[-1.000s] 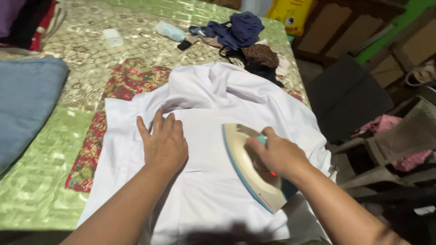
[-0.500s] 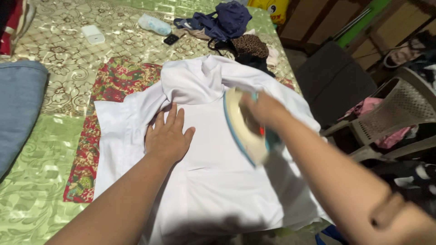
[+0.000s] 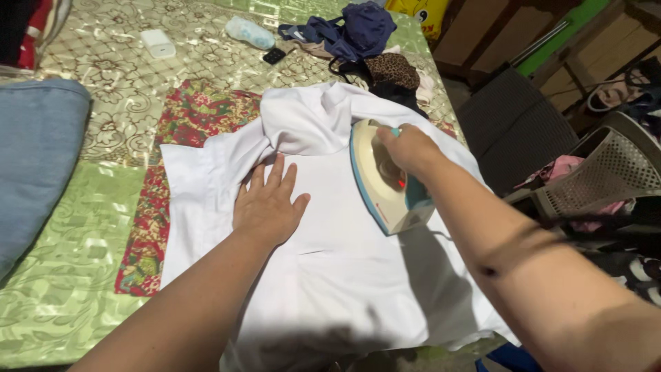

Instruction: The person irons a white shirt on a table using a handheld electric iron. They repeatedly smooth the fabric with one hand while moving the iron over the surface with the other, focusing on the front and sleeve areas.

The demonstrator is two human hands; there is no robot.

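Your right hand (image 3: pixel 407 146) is gripping the cream and teal electric iron (image 3: pixel 383 180), apparently nudged toward the collar; your left hand (image 3: pixel 268 207), fingers spread, is still pressing flat on the white cotton shirt (image 3: pixel 344 275).

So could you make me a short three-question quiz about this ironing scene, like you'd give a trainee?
1. True or false: the left hand lies flat on the white shirt.
2. What does the right hand grip?
3. What lies under the shirt: A) red floral cloth, B) blue folded fabric?

Key: 1 true. 2 the cream and teal iron. 3 A.
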